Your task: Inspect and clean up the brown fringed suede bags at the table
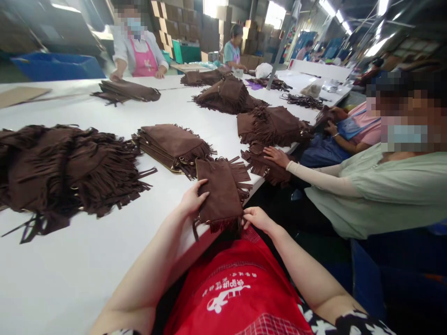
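A brown fringed bag (221, 188) lies at the table's front edge before me, its fringe spread toward the right and its near end over the edge. My left hand (195, 197) grips its left side, thumb on top and the other fingers partly hidden beneath. At the bag's lower right corner, my right hand (256, 218) pinches the edge near the fringe. Just beyond lies a stack of similar bags (171, 142) with metal zips and rings. To the left spreads a large heap of fringed bags (63, 172).
On the right a co-worker's hand (277, 157) rests on another fringed bag (267, 167). More brown piles (226, 95) lie along the white table (115, 260). Across it stands a person in a pink apron (144, 58). A metal pole (281, 44) rises from the table. A blue bin (57, 66) stands behind.
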Available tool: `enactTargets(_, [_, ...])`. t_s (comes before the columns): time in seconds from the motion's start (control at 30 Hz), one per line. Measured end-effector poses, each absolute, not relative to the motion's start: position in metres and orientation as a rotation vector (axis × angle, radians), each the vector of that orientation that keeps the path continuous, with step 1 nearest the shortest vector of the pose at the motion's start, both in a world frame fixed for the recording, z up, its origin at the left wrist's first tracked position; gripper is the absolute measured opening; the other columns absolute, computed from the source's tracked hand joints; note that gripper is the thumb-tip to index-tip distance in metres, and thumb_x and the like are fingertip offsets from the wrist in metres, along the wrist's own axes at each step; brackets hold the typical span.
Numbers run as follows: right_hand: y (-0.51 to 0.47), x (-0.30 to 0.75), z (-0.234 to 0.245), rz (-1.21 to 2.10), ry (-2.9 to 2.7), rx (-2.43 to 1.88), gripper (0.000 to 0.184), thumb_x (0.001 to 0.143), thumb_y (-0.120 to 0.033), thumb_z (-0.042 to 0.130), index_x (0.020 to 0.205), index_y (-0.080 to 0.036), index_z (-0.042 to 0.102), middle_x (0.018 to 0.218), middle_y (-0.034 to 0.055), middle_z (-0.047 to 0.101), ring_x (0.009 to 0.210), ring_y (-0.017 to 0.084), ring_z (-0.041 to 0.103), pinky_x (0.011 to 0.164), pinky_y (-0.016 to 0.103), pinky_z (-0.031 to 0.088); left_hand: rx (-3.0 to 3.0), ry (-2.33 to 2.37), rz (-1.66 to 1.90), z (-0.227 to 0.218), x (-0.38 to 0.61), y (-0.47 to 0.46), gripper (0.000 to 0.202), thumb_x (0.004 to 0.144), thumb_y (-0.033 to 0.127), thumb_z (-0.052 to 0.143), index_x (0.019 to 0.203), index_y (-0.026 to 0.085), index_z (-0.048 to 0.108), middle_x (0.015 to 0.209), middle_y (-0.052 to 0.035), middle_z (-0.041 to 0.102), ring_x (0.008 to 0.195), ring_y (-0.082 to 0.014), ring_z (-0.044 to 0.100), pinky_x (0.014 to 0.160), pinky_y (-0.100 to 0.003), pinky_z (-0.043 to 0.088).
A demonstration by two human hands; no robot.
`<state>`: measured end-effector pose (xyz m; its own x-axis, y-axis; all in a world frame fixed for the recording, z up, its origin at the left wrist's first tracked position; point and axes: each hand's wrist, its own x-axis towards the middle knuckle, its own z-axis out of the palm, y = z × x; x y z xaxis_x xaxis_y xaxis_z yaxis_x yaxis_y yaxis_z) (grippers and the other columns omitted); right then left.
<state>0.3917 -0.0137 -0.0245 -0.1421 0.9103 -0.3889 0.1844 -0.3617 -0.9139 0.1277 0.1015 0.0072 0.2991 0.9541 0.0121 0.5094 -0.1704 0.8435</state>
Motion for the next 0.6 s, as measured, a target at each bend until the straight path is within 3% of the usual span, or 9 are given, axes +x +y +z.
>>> enactTargets(0.17, [-0.027,0.375,-0.031,1.729,-1.266,-1.565,0.017,0.065,-0.015,0.047,0.070,-0.015,0.063,0.055,-0.0010,0.068,0.039,0.011,0.059,0.040,0.017,0.042,2.116,1.189,0.604,0.066,0.130,0.098,0.052,0.086,0.030,0.051,0.138,0.027,0.047,0.134,-0.0023,0.059,0.117,-0.0211,0.058,0.102,-0.035,0.046])
enactTargets(0.3, [-0.034,0.350,-0.032,1.887,-1.359,-1.564,0.017,0.067,-0.012,0.045,0.070,-0.016,0.061,0.046,-0.0047,0.063,0.033,0.009,0.053,0.038,0.017,0.040,2.354,1.195,0.277,0.102,0.127,0.115,0.057,0.086,0.029,0.050,0.143,0.034,0.042,0.132,-0.0015,0.061,0.109,-0.0224,0.063,0.094,-0.033,0.049])
enactTargets(0.37, [-0.036,0.338,-0.034,1.917,-1.425,-1.581,0.017,0.068,-0.009,0.043,0.068,-0.016,0.059,0.045,-0.0051,0.061,0.033,0.009,0.053,0.038,0.016,0.038,2.387,1.361,0.061,0.099,0.125,0.128,0.067,0.085,0.027,0.051,0.149,0.033,0.031,0.124,-0.0062,0.066,0.102,-0.0244,0.066,0.087,-0.033,0.050])
enactTargets(0.47, [-0.042,0.328,-0.043,1.939,-1.504,-1.572,0.021,0.068,-0.006,0.043,0.070,-0.016,0.061,0.046,-0.0047,0.061,0.035,0.009,0.054,0.038,0.016,0.036,2.239,1.752,-0.075,0.071,0.125,0.140,0.074,0.086,0.023,0.047,0.154,0.021,0.017,0.116,-0.0153,0.068,0.098,-0.0271,0.068,0.082,-0.034,0.050])
enactTargets(0.6, [-0.051,0.332,-0.063,2.002,-1.536,-1.571,0.026,0.068,-0.005,0.042,0.077,-0.015,0.065,0.050,-0.0033,0.064,0.038,0.009,0.056,0.041,0.017,0.038,2.060,2.083,0.155,0.029,0.128,0.135,0.049,0.093,0.022,0.029,0.139,0.012,0.042,0.120,-0.0201,0.064,0.107,-0.0275,0.064,0.087,-0.037,0.048])
